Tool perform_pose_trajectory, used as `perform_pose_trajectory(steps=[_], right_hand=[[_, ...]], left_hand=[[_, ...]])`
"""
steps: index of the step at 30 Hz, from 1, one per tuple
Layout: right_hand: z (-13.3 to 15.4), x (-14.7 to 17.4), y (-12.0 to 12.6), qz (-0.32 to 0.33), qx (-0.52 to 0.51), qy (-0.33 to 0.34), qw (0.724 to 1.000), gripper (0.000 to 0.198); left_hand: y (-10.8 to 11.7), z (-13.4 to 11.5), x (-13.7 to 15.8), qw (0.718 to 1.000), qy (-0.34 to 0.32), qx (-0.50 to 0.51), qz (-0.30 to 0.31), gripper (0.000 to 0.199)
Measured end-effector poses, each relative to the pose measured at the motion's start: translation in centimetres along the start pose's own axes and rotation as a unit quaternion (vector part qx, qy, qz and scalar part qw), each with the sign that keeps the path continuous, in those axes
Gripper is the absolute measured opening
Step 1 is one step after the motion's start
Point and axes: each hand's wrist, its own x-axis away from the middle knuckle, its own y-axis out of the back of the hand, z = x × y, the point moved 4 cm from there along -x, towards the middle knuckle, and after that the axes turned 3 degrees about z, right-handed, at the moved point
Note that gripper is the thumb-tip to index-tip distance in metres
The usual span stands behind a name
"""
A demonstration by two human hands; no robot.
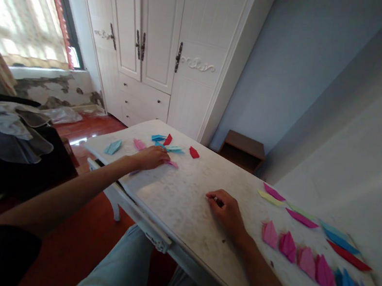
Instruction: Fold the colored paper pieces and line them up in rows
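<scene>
My left hand reaches to the far left part of the table, palm down, with its fingers closed at a pink folded paper whose tip sticks out past them. Around it lie a pink folded paper, light blue folded papers, a red folded paper and a teal one. Farther right is another red folded paper. My right hand rests on the middle of the table with curled fingers; whatever is between them, if anything, is hidden.
On the right of the white table, pink, blue and purple folded papers stand in a row. Behind them lie flat folded strips, among them a red one. A white wardrobe, brown cabinet and draped clothes surround the table.
</scene>
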Motion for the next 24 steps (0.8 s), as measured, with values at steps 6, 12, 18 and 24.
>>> perform_pose_trajectory(steps=[6, 12, 18, 24], right_hand=[[0.2, 0.0, 0.0, 0.0, 0.005, -0.002, 1.0, 0.017], [0.1, 0.0, -0.1, 0.0, 0.008, -0.002, 1.0, 0.017], [0.1, 0.0, -0.2, -0.002, 0.018, 0.003, 1.0, 0.017], [-0.6, 0.0, -0.5, -0.028, 0.006, -0.025, 0.999, 0.013]], left_hand=[[0.6, -1.1, 0.8, 0.997, 0.042, 0.066, -0.019, 0.023], [2.3, -4.8, 0.7, 0.949, 0.071, 0.304, -0.046, 0.025], [3.6, -10.5, -0.5, 0.824, 0.042, 0.564, 0.014, 0.024], [4.5, -15.8, -1.9, 0.779, -0.024, 0.625, 0.048, 0.023]])
